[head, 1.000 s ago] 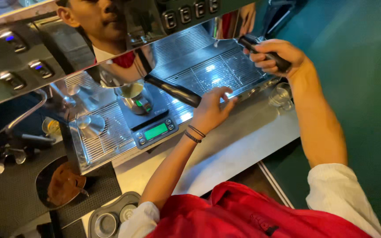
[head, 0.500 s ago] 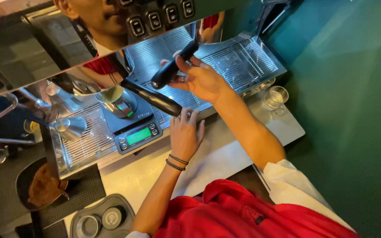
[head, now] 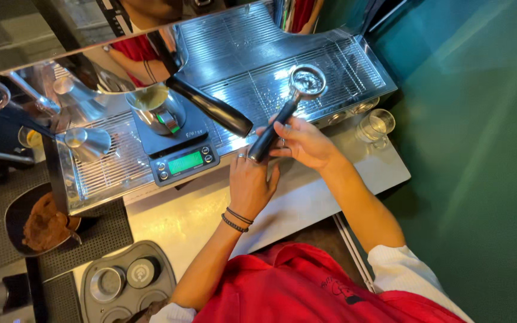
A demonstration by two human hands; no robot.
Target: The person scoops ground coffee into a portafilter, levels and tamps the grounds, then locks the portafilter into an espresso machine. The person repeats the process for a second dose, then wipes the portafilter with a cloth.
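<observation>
A person's right hand grips the black handle of a portafilter, fingers wrapped firmly around it, while the left hand rests flat and open just beneath, its fingertips touching the handle's lower end. The portafilter points up and away from the hands, its round metal basket hovering over the ribbed steel drip tray of an espresso machine (whether the basket touches the grate cannot be told). The step in hand looks like steadying a freed portafilter over the tray; the next move likely calls for a sure grip and a level basket so nothing spills. Just left of the hands, a second black handle juts from the machine, and beneath it a small steel cup sits on a scale with a green display. A metal pitcher stands farther left on the tray, two small glasses wait at the right edge, and a dark dish of brown grounds lies at lower left.
</observation>
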